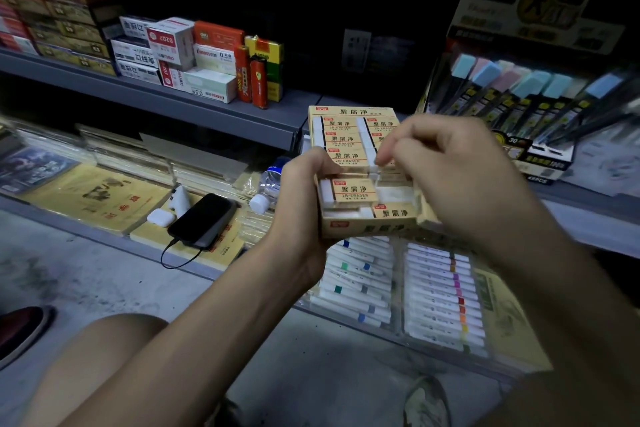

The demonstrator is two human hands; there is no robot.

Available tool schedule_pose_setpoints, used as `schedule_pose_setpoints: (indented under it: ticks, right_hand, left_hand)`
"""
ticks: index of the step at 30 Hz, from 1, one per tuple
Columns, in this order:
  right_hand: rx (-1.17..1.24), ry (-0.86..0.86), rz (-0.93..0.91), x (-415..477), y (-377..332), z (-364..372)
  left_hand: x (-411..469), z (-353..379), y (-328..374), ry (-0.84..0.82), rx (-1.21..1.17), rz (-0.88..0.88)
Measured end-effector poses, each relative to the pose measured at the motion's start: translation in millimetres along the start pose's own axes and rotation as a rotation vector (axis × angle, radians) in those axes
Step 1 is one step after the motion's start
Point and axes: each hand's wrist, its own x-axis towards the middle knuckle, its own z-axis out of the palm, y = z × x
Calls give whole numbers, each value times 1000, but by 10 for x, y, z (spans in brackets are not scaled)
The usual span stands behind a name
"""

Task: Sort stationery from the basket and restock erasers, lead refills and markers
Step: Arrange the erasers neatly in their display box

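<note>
My left hand point(299, 199) grips the left side of a tan eraser box point(367, 227), thumb over its top edge. One 2B eraser point(353, 190) lies in it with white gaps beside it. A second, fuller eraser box point(346, 135) stands just behind on the shelf. My right hand point(446, 173) hovers over the held box with its fingertips pinching an eraser at the box's middle row. Trays of white markers point(440, 295) with coloured bands lie on the lower shelf below the box. Lead refill tubes point(519, 94) fill a display stand at the right.
Small stationery boxes point(173, 52) and lighters point(251, 78) stand on the grey upper shelf point(207, 111). A black phone point(202, 220) on a cable, white earbud case point(161, 217) and water bottle point(268, 187) lie on yellow notebooks point(97, 198). My shoe is at the lower left on the concrete floor.
</note>
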Motion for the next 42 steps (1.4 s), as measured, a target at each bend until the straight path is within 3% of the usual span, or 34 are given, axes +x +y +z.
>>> schedule_pose_setpoints:
  ticks: [3,9,16,19,25,29,37,42]
  right_hand:
    - [-10,-42,-46,26,-8,83]
    - [-299,-173,15,137,-17,47]
    - [-442,-125,-64,180,-13,120]
    - [-240,-131,-42,158,-16,43]
    - [370,-264,261,129,-8,-110]
    - [643,-394,261,75,39,-170]
    - [660,-345,343,59,146,-179]
    - [460,-284,224,38,85,-162]
  left_hand:
    - [-1,11,-1,-8,-19,14]
    - [-12,11,6,23,2,-6]
    - [-16,42,9,58,-30,-20]
    - [-19,42,33,40,-8,-27]
    - [-16,38,30,37,-12,-51]
    - [-4,37,25,35,-23,-48]
    - [13,18,2,51,53,-49]
    - [8,44,-8,46,19,-40]
